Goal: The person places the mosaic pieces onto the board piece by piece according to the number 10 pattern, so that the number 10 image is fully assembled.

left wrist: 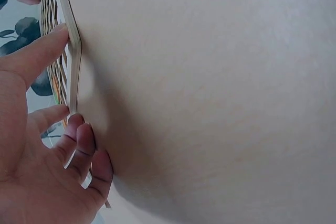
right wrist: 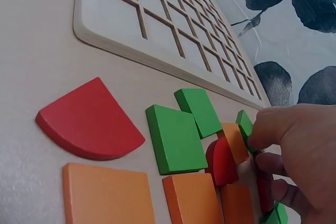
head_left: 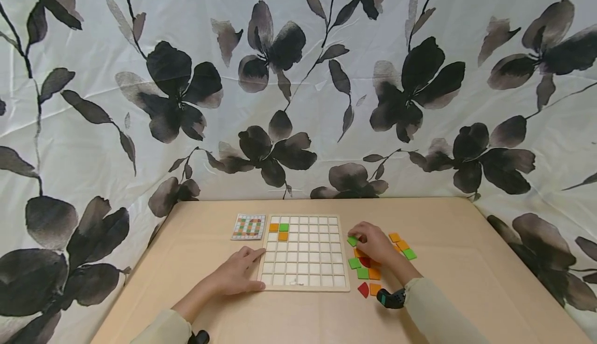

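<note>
A wooden grid board point(head_left: 303, 289) lies on the table, with two orange tiles point(head_left: 283, 236) and one green tile point(head_left: 283, 227) in its upper left cells. My left hand point(head_left: 240, 272) rests at the board's left edge, thumb and index finger touching the frame. To the right of the board, my right hand point(head_left: 373, 243) pinches a green square tile point(right wrist: 244, 124) at its fingertips. Beneath and around that hand are loose tiles: green squares point(right wrist: 176, 140), orange squares point(right wrist: 107, 195) and red rounded pieces point(right wrist: 92, 121). The hand partly covers some of them.
A small pattern card point(head_left: 249, 227) with coloured squares lies left of the board's top corner. More orange and green tiles point(head_left: 409, 254) lie beyond my right wrist. Behind the table point(head_left: 443, 261) hangs a white cloth point(head_left: 336, 173) with dark flowers.
</note>
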A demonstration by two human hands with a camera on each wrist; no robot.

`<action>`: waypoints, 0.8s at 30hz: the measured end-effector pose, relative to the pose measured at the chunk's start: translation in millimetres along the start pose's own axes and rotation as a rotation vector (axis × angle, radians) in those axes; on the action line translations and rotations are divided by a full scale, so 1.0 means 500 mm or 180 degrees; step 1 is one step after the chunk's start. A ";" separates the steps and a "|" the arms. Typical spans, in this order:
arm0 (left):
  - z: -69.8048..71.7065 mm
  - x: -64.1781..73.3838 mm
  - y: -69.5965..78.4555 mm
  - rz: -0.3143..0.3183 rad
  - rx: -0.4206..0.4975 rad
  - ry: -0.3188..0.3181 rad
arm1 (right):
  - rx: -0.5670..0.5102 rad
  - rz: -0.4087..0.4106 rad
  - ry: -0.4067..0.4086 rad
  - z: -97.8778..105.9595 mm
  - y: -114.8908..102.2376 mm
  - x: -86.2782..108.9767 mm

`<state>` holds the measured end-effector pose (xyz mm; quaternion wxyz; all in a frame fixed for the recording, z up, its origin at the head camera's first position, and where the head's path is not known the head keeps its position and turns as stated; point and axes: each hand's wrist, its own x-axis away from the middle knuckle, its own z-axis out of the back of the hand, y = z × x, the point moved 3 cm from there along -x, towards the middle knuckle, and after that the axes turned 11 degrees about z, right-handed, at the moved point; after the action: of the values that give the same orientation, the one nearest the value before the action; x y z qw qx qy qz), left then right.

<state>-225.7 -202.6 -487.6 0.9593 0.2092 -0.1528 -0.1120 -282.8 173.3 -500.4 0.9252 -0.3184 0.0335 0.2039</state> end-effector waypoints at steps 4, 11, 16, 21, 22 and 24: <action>0.002 0.000 0.001 -0.0002 0.0003 -0.0003 | -0.0027 0.0078 -0.0062 0.001 0.002 0.002; 0.001 0.001 0.001 0.0006 0.0016 -0.0009 | 0.0002 -0.0022 -0.0092 -0.001 0.008 -0.002; 0.001 0.002 -0.001 0.0019 0.0005 -0.0020 | 0.0069 -0.0108 -0.0136 -0.006 0.009 -0.005; 0.002 0.004 0.004 -0.0001 0.0016 -0.0028 | 0.0191 -0.0143 -0.0142 -0.011 0.012 -0.004; 0.002 0.004 0.005 -0.0008 0.0015 -0.0028 | 0.0207 -0.0148 -0.0139 -0.011 0.013 -0.005; 0.002 0.003 0.006 -0.0017 0.0020 -0.0025 | 0.0207 -0.0146 -0.0128 -0.011 0.013 -0.005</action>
<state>-224.2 -200.7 -484.8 0.9578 0.2122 -0.1563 -0.1148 -287.3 174.0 -508.0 0.9400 -0.2846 0.0141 0.1878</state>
